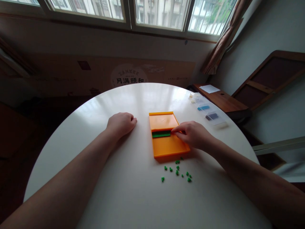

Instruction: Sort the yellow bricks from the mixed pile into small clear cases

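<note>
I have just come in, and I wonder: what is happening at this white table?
A person's right hand is at an orange tray, fingertips by the right end of a green row in it; whether they pinch a piece is too small to tell. The left hand rests, curled, on the table, left of the tray. Loose green pieces lie on the tray's near side, and clear packets lie toward the table's far right.

Cannot see inside the curled left hand (120,124) or between the pinched fingers (179,128) of the right hand (194,135); cannot discern exact shapes of scattered green pieces (177,173).
</note>
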### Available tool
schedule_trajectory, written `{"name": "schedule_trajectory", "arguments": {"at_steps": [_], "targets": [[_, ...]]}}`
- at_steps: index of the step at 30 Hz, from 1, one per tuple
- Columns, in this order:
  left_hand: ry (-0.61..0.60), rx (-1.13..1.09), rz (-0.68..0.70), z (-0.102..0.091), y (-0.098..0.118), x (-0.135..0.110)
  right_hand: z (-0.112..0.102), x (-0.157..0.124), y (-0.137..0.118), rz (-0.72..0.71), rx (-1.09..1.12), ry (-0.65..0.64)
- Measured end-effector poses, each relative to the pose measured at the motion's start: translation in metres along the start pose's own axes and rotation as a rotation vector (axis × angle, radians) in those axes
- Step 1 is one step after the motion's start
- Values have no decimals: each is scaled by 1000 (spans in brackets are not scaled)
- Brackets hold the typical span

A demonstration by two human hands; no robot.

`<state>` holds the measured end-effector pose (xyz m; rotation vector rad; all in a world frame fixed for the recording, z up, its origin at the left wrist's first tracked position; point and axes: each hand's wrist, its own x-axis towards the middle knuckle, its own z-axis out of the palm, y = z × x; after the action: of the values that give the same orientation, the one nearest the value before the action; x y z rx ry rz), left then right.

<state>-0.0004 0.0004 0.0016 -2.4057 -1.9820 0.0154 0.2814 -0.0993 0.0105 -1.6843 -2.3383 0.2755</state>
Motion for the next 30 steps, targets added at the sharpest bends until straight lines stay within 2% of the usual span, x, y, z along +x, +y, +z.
{"name": "schedule_trajectory", "arguments": {"at_steps": [11, 17, 22, 26, 30], "targets": [[-5, 10, -6, 1, -1, 0, -2, 1, 1, -12, 30, 10], [-10, 21, -13, 0, 0, -1, -11, -3, -1, -57, 52, 52], [-16, 26, -12, 0, -1, 0, -25, -10, -5, -249, 140, 53], [-5, 19, -1, 0, 0, 0, -35, -19, -11, -451, 173, -81], [0, 21, -3, -1, 0, -1, -39, -32, -28, -549, 84, -197]]}}
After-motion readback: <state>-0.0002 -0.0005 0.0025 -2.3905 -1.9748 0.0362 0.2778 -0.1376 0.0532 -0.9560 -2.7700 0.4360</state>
